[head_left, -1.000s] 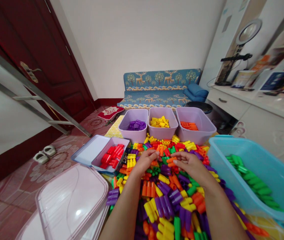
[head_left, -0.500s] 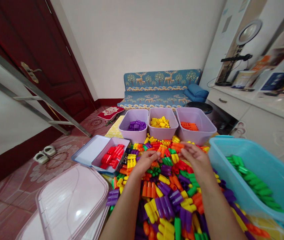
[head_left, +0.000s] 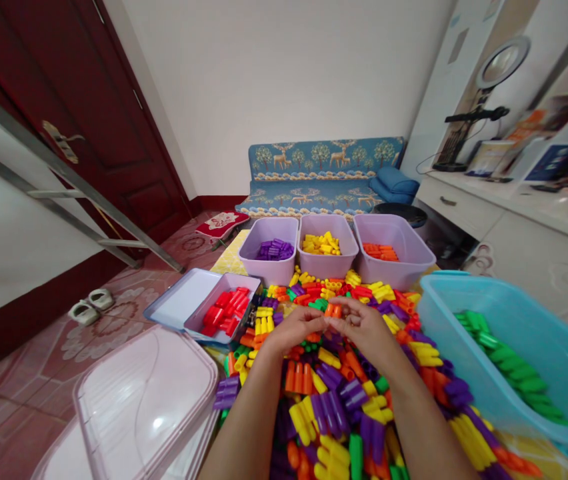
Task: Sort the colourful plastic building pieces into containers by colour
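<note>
A big heap of coloured plastic tube blocks (head_left: 344, 393) covers the table before me. My left hand (head_left: 295, 328) and my right hand (head_left: 364, 328) meet above the heap, fingertips together around an orange block (head_left: 333, 310). My right hand's fingers are pinched on that block; my left hand's fingers curl against it from the left. Behind the heap stand three lilac bins: one with purple blocks (head_left: 273, 250), one with yellow blocks (head_left: 321, 244), one with orange blocks (head_left: 380, 252).
A lilac tray of red blocks (head_left: 224, 311) sits left of the heap on a blue lid (head_left: 174, 308). A blue tub with green blocks (head_left: 509, 363) stands at the right. A pink lid (head_left: 139, 400) lies near left. A sofa and a white cabinet stand behind.
My right hand has drawn back from near the orange bin toward the left hand, and both now meet over the heap on an orange block. The left hand barely shifted.
</note>
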Available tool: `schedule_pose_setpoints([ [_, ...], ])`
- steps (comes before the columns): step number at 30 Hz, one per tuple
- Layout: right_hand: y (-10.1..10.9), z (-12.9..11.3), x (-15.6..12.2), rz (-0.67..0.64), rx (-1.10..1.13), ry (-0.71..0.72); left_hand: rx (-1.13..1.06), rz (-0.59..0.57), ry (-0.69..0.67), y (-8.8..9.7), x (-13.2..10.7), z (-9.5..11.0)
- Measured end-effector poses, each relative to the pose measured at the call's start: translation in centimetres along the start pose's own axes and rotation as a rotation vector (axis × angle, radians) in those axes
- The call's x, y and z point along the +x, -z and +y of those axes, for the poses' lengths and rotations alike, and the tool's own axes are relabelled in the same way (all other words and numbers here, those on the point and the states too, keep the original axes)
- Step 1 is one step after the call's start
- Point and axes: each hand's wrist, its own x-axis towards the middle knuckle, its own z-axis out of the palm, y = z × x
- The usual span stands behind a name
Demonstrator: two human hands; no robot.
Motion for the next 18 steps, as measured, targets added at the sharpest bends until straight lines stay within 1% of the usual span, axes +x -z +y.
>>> schedule_pose_setpoints([
  [2, 0.1, 0.0, 0.1, 0.061, 0.035, 0.014, -0.027, -0.002, -0.003, -0.1, 0.0, 0.0],
  [3, 0.2, 0.0, 0.1, 0.107, 0.044, 0.015, -0.06, 0.022, -0.01, -0.2, 0.1, 0.0],
  [5, 0.5, -0.3, 0.1, 0.184, 0.069, 0.004, -0.185, 0.116, -0.001, -0.2, 0.3, 0.0],
  [7, 0.9, -0.7, 0.0, 0.201, 0.105, -0.023, -0.383, 0.234, 0.037, -0.1, 0.6, -0.1],
  [8, 1.0, -0.8, 0.0, 0.181, 0.115, -0.036, -0.496, 0.286, 0.057, 0.0, 0.7, -0.2],
  [10, 1.3, -0.8, -0.3, 0.099, 0.101, -0.057, -0.72, 0.349, 0.08, 0.5, 1.0, -0.4],
  [13, 1.6, -0.4, -0.7, -0.07, -0.007, -0.08, -0.979, 0.385, 0.091, 1.2, 1.1, -0.6],
  [15, 1.8, 0.1, -0.8, -0.176, -0.113, -0.067, -1.076, 0.384, 0.104, 1.5, 1.1, -0.6],
  [16, 2.0, 0.3, -0.8, -0.202, -0.155, -0.058, -1.103, 0.383, 0.106, 1.6, 1.1, -0.5],
  [17, 2.2, 0.5, -0.7, -0.198, -0.172, -0.054, -1.118, 0.381, 0.106, 1.6, 1.0, -0.5],
  [18, 2.3, 0.6, -0.6, -0.149, -0.15, -0.056, -1.123, 0.381, 0.1, 1.6, 1.0, -0.4],
])
